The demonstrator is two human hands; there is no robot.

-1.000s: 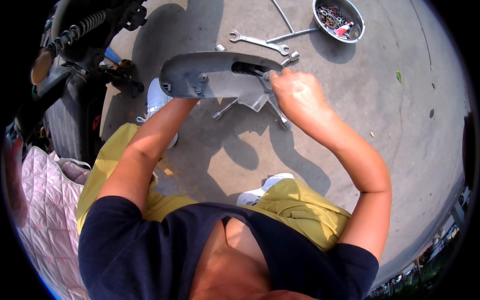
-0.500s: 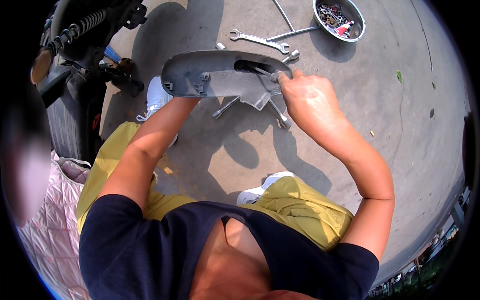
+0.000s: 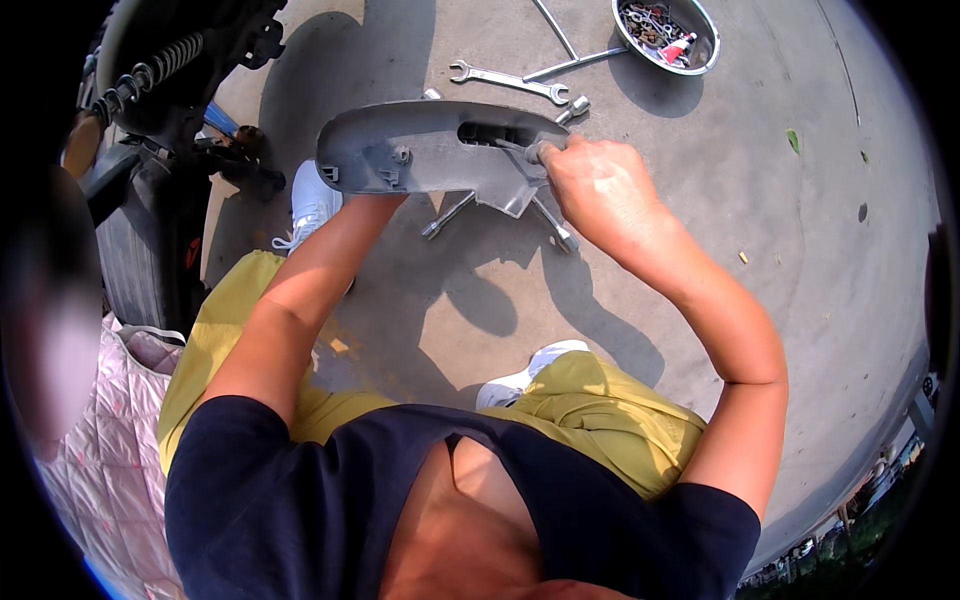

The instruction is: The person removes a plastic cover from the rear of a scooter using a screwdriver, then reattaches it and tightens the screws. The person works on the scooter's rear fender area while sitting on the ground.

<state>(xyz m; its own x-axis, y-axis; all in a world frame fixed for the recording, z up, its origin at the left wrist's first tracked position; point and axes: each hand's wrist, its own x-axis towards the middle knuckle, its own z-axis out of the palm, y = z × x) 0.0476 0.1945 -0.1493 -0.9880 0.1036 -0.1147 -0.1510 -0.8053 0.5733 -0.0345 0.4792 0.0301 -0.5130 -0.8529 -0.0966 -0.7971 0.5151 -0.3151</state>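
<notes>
A long grey plastic cover panel (image 3: 435,172), probably from a motorbike, is held up in front of me with its clipped inner side showing. My left hand (image 3: 385,205) supports it from behind; the panel hides the fingers, and only the wrist shows. At the panel's right end, my right hand (image 3: 598,182) is closed around what looks like a screwdriver (image 3: 530,152). Its thin shaft reaches into the dark oval slot (image 3: 480,134); the tip is hard to make out. The right thumb and fingers lie close to the panel's edge.
A cross-shaped lug wrench (image 3: 555,228) lies on the concrete under the panel. Beyond it are an open-ended wrench (image 3: 510,82), a T-shaped metal bar (image 3: 575,65) and a steel bowl (image 3: 712,55) of small hardware. A motorbike's wheel (image 3: 140,250) stands left, near a pink quilted cloth (image 3: 105,440).
The panel and my right hand have shifted slightly left in the picture, along with the tools on the ground. The tool's shaft stays in the slot, and the hold looks unchanged.
</notes>
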